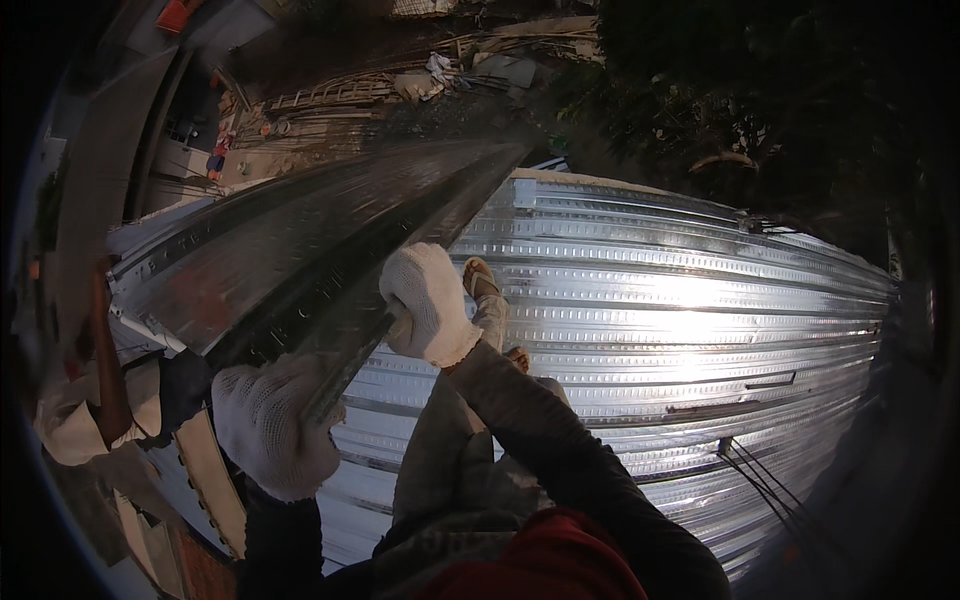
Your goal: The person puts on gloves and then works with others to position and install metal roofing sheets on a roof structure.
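Observation:
A long ribbed metal decking sheet (330, 230), tilted up on edge, stretches from the left toward the far middle. My left hand (275, 430), in a white knitted glove, is closed on its near edge at the lower left. Farther along that same edge, my right hand (430, 300) grips it too, also gloved in white. The fingers of both hands are partly hidden by the gloves and the sheet. Beneath me lies a surface of shiny ribbed metal decking (600, 390). My sandalled foot (480, 275) rests on it beside my right hand.
Another person's arm (108, 350) is at the sheet's left end. Two short dark metal pieces (712, 408) and several thin rods (765, 485) lie or stand on the right decking. Past its far edge (640, 187) is lower ground with piled timber (330, 95). Dark foliage (720, 110) hangs at the far right.

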The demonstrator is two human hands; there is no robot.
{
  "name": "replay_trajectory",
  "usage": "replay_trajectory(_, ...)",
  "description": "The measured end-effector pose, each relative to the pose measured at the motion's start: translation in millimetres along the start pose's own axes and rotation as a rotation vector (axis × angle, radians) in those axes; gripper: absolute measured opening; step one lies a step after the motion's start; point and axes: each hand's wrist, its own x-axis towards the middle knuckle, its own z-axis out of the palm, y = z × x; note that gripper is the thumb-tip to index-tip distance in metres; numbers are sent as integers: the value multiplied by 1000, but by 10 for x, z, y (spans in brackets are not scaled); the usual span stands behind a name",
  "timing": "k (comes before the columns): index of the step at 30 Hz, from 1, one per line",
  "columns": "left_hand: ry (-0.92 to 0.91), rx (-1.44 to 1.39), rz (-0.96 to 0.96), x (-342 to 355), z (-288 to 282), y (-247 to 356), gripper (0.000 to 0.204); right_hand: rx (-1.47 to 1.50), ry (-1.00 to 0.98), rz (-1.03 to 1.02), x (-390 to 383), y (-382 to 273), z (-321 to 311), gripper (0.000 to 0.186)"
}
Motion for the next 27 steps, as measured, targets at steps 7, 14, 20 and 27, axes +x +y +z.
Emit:
replay_trajectory(7, -147, -82, 15, 498, 148, -255, 17, -53, 55, 31, 309, 295, -77, 25)
replay_trajectory(14, -129, -88, 24, 958, 337, -465, 16, -15, 136, 6, 676, 588, -64, 28)
replay_trajectory(20, -172, -74, 43, 1324, 445, -670, 18, -11, 144, 37, 896, 826, -4, 26)
replay_trajectory(27, -247, -89, 8, 1670, 546, -1002, 17, -18, 137, 70, 1264, 1109, 23, 28)
